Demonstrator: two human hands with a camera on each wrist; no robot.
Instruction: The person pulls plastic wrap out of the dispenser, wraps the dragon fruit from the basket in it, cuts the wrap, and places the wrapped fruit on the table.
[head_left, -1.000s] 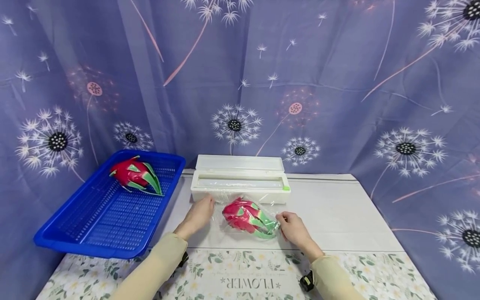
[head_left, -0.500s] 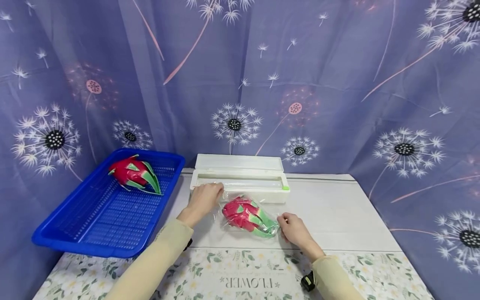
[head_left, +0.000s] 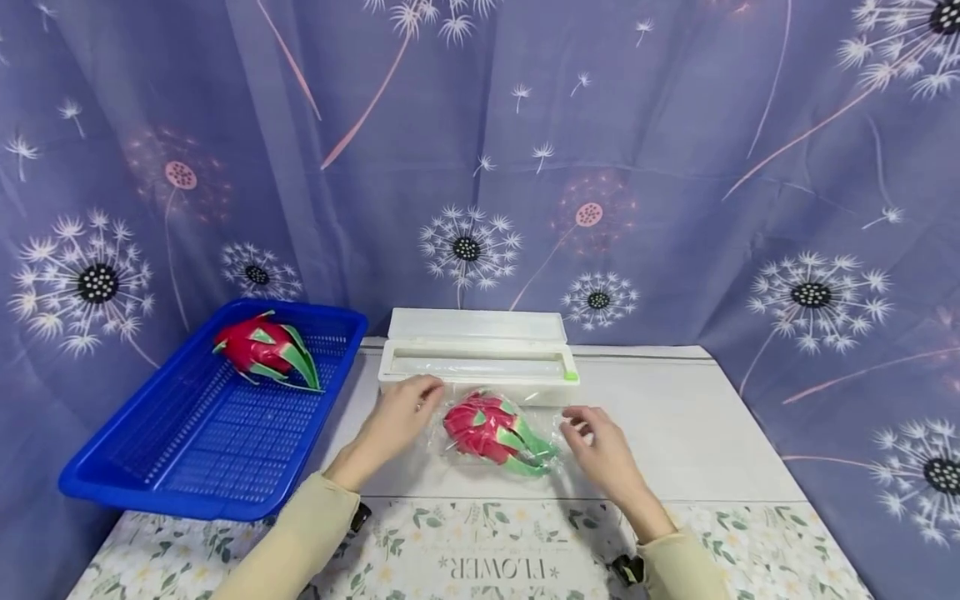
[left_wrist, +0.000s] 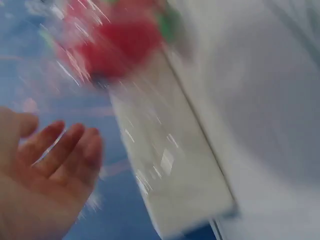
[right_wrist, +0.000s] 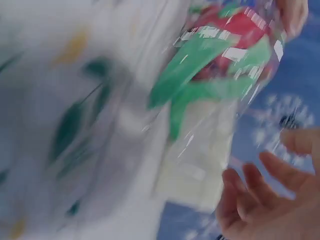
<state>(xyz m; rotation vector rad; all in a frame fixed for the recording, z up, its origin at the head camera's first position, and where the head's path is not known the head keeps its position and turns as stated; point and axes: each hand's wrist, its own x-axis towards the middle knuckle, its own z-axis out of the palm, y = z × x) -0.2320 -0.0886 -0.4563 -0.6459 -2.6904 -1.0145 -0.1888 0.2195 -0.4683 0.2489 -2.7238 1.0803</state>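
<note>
A red dragon fruit with green scales (head_left: 483,429) lies on the table under clear plastic wrap, in front of a white wrap dispenser (head_left: 480,392) with its lid up. My left hand (head_left: 397,421) is just left of the fruit near the dispenser's front; in the left wrist view its fingers (left_wrist: 65,150) are apart and loosely bent, holding nothing visible. To the fruit's right is my right hand (head_left: 603,454), close to the wrap's edge. Its fingers (right_wrist: 260,185) spread loosely in the right wrist view, with nothing seen between them. Both wrist views are blurred.
A blue plastic basket (head_left: 217,450) stands at the left with a second dragon fruit (head_left: 262,346) in it. The table (head_left: 675,425) has a flowered cloth strip (head_left: 495,542) along the front. A dandelion-print curtain (head_left: 675,167) surrounds the back and sides.
Left hand moved right to the wrap by the dispenser, then back left a little. Right hand has released the wrap edge, its fingers loosened and lifted slightly. The fruit stays in place.
</note>
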